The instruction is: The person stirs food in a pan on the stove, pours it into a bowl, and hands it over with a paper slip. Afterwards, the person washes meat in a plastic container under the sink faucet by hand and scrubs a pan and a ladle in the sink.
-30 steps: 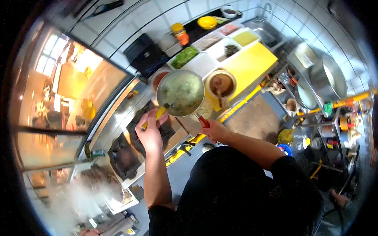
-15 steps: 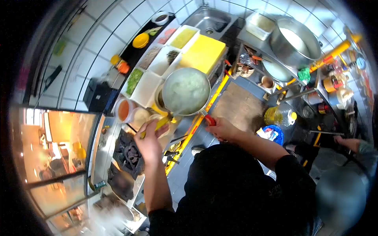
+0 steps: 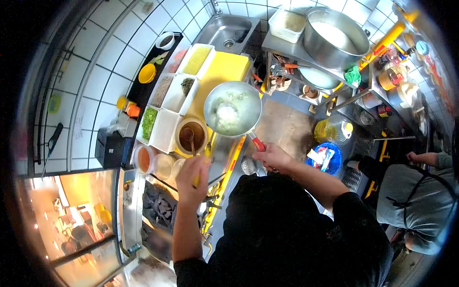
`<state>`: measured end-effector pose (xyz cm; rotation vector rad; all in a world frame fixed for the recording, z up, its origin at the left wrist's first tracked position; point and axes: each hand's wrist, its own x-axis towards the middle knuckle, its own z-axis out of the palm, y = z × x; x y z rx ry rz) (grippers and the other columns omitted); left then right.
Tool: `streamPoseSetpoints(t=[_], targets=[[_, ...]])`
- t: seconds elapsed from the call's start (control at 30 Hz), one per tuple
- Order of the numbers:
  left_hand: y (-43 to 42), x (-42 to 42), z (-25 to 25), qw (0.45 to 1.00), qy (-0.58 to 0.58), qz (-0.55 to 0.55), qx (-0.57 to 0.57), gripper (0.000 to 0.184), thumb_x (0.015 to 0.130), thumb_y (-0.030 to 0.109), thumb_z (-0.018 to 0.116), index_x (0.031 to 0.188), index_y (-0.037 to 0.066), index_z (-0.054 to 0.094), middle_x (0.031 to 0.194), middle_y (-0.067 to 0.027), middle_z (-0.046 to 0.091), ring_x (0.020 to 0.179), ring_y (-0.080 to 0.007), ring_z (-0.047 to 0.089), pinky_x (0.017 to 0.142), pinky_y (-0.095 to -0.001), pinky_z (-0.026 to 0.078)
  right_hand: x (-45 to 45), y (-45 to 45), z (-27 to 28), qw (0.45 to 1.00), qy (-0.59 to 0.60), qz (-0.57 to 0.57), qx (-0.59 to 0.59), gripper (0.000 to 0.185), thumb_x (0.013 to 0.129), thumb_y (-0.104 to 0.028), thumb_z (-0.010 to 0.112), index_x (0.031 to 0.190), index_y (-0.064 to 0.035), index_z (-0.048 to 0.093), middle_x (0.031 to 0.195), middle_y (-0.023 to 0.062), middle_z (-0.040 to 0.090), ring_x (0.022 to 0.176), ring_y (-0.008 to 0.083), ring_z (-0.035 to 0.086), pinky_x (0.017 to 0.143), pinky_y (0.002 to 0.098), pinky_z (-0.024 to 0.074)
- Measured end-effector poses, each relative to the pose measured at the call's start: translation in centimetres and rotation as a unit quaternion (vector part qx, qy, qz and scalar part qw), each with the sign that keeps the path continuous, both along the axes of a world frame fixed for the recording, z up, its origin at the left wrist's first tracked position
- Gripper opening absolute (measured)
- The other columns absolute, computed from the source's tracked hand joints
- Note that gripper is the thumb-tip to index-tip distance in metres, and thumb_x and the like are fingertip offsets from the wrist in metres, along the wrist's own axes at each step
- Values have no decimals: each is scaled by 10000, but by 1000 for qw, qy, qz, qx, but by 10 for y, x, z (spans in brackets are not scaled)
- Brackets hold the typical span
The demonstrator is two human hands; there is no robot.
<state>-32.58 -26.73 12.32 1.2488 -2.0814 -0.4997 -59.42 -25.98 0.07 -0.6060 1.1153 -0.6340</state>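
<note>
My right hand is wrapped round the red handle of a metal saucepan, which is held over the counter's front edge. Inside are cloudy pale liquid, green bits and a white patch. My left hand is closed round a yellow-handled utensil to the left of the saucepan; its working end cannot be made out. Close by, a brown-filled round pot has a brown spoon in it. White containers of toppings stand beyond, next to a yellow cutting board.
A sink is at the back. On the right-hand shelving stands a large stockpot. An oil jug and a blue bin stand on the floor. A co-worker is at the right. Black burner grates lie at lower left.
The view has shifted. The saucepan has moved away from over the round pot, uncovering it and its spoon. My left hand with the yellow-handled utensil has drawn back from the saucepan's rim.
</note>
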Motion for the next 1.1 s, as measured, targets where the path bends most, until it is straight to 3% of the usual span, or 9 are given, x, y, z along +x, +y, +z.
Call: streamPoseSetpoints(t=[0.2, 0.4, 0.43, 0.53, 0.67, 0.83, 0.93, 1.0, 1.1], targets=[[-3, 27, -57, 957, -208, -184, -86, 352, 861, 39, 636, 1210, -1, 609, 1185, -291, 589, 1099, -417, 626, 940, -451, 540, 16, -14, 13, 997, 18, -71, -9, 183, 928, -131, 655, 1046, -23, 566, 564, -14, 463, 397, 100, 409, 360, 287, 332], [-21, 39, -104, 954, -176, -241, -38, 304, 918, 127, 652, 1201, 56, 566, 1162, -318, 608, 1036, -473, 633, 874, -488, 554, 36, -29, -7, 991, 41, -128, -1, 192, 910, -157, 678, 833, -76, 522, 548, -2, 463, 379, 111, 422, 355, 273, 310], [-23, 41, -102, 971, -109, -192, 89, 328, 906, 101, 654, 1219, 63, 566, 1151, -322, 610, 1023, -471, 639, 852, -486, 565, 36, -29, -10, 990, 53, -133, 2, 201, 907, -163, 682, 821, -78, 522, 544, -3, 463, 376, 111, 421, 352, 271, 309], [-33, 51, -86, 945, -147, -253, -144, 352, 890, 49, 642, 1237, 30, 588, 1197, -242, 594, 1073, -439, 634, 943, -452, 538, 36, -29, 1, 989, 20, -148, 19, 238, 893, -183, 703, 789, -83, 514, 537, -8, 453, 374, 106, 417, 339, 263, 297], [-41, 61, -112, 925, -167, -330, -85, 383, 876, 46, 623, 1255, 37, 573, 1292, -246, 524, 1145, -436, 598, 957, -454, 531, 34, -25, -14, 975, -15, -220, 21, 197, 928, -115, 646, 781, -51, 532, 503, -15, 465, 359, 96, 413, 327, 268, 301], [-62, 32, -116, 898, -185, -394, -68, 411, 870, 59, 632, 1276, 45, 574, 1257, -246, 556, 1123, -406, 620, 915, -421, 552, 7, -15, -46, 970, -43, -240, 20, 530, 927, -158, 679, 1384, -3, 458, 560, -35, 485, 374, 92, 414, 345, 254, 342], [-71, -11, -102, 949, -75, -305, -32, 367, 857, 33, 672, 1221, 17, 624, 1168, -228, 627, 1034, -381, 668, 871, -404, 569, -23, -5, -58, 966, -19, -256, 37, 512, 938, -142, 659, 1385, 1, 455, 563, -29, 480, 377, 94, 408, 352, 257, 351], [-84, -42, -102, 965, -9, -253, -72, 257, 848, -23, 665, 1102, 1, 701, 1115, -240, 652, 975, -349, 692, 863, -376, 566, -49, 10, -85, 963, -30, -266, 41, 313, 947, -113, 634, 1199, -25, 472, 547, -16, 456, 374, 98, 397, 352, 270, 332], [-104, -120, -80, 952, 212, -208, 74, 236, 918, -69, 569, 1147, -57, 624, 1102, -216, 656, 1014, -314, 688, 901, -385, 561, -94, 31, -94, 951, -37, -303, 49, 171, 936, -101, 641, 933, -97, 470, 528, -13, 421, 374, 98, 384, 354, 276, 294]])
